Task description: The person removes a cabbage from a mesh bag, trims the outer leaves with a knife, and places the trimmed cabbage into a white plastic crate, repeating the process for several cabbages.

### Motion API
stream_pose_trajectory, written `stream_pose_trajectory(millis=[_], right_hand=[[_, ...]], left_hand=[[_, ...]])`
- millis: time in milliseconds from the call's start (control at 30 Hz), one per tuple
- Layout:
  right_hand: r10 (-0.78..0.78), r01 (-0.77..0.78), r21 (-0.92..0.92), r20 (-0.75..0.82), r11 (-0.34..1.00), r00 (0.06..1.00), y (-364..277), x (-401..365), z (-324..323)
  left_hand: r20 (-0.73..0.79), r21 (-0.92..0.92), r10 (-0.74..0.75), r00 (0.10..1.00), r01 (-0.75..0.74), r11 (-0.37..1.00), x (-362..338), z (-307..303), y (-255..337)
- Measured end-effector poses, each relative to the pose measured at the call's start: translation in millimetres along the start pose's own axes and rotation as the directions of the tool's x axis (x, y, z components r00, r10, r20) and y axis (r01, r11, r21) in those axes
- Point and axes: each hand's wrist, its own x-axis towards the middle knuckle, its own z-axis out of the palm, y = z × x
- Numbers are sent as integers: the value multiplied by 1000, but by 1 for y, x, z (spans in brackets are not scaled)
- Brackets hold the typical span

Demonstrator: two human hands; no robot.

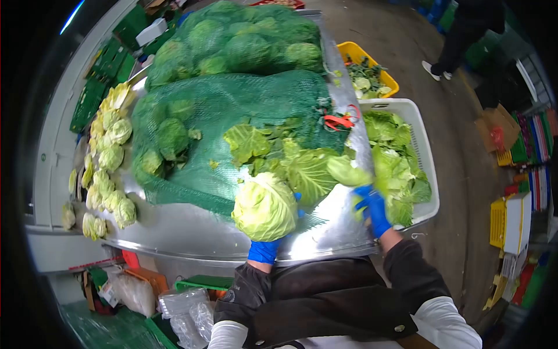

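Note:
A pale green cabbage point(265, 207) rests in my left hand point(264, 251), whose blue-gloved fingers wrap around its underside and right side. The cabbage mostly hides that hand. My right hand point(374, 209), also blue-gloved and a little blurred, is closed on a loose cabbage leaf point(347, 171) at the table's right edge. Large outer leaves point(308, 173) lie just beyond the cabbage on a green net sack point(232, 104). Beside my right hand stands a white crate point(429, 157) filled with leaves point(390, 157).
Another net sack full of cabbages point(247, 49) lies at the far end of the metal table point(174, 230). Trimmed small heads point(110, 157) line the left edge. A yellow crate point(395, 86) holds scraps. A person point(474, 35) stands at the far right.

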Motion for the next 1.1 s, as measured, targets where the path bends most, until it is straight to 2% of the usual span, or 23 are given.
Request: stream_pose_trajectory(millis=[33,67,133,167,233,267,333,367,400,433,467,533,567,600,633,667,767,800,833,867,933,1033,1100], right_hand=[[-4,25,133,-151,991,988,5,33,-25],[-77,110,127,-244,986,967,-19,50,-36],[-239,221,-89,-377,971,895,-55,61,-46],[-273,244,-130,-321,961,907,-85,44,-30],[-427,393,-216,-146,894,892,-107,23,22],[-396,363,-389,-5,847,918,-129,-4,59],[-567,615,-469,259,633,782,-129,-26,117],[-457,564,-613,343,553,821,-150,-51,148],[-544,725,-554,491,408,681,-148,-55,170],[-512,786,-558,609,267,606,-156,-63,192],[-539,856,-447,668,261,513,-153,-65,212],[-494,870,-470,726,151,478,-159,-74,244],[-442,880,-473,782,36,439,-161,-76,255],[-436,878,-477,784,32,442,-159,-76,264],[-455,885,-466,791,-15,409,-157,-74,271],[-472,890,-452,799,-62,373,-154,-72,276],[-496,880,-454,801,-141,334,-146,-61,283],[-492,877,-459,802,-142,340,-145,-49,279],[-523,787,-596,626,157,579,-145,-33,272],[-471,616,-653,416,441,778,-146,-23,269],[-368,608,-628,484,486,794,-149,-36,277],[-230,623,-602,601,499,765,-165,-72,302],[-509,885,-429,728,183,458,-165,-80,315]], left_hand=[[160,-110,12,987,6,994,1,-1,8],[159,-103,26,987,-10,995,-2,-4,19],[-135,236,43,990,-10,972,-12,-13,39],[-277,387,84,957,31,922,-15,-16,48],[-286,359,121,951,-10,933,-25,-21,65],[-296,335,148,944,-43,941,-32,-24,75],[-314,293,205,927,-110,950,-42,-29,96],[-323,273,233,917,-146,951,-44,-31,104],[-273,-6,118,955,-125,992,-40,-6,113],[-276,-13,116,954,-124,992,-44,-6,118],[-270,-203,92,959,-150,968,-47,-7,123],[-280,-462,45,959,-176,869,-53,-9,130],[-278,-470,42,960,-174,866,-53,-5,132],[-397,-51,93,913,-123,991,-53,0,133],[-475,369,193,859,-4,929,-53,7,135],[-411,-38,28,911,-48,998,-54,13,141],[-469,-66,38,882,-78,995,-63,-5,144],[-644,-19,28,764,-53,998,-64,-4,144],[-644,-28,21,765,-50,998,-70,-9,145],[-517,-102,7,856,-70,992,-76,-18,147],[-318,-291,-24,948,-73,954,-82,-35,153],[-244,-229,-3,970,-55,972,-81,-41,157],[-282,-133,18,959,-57,989,-80,-41,160]])
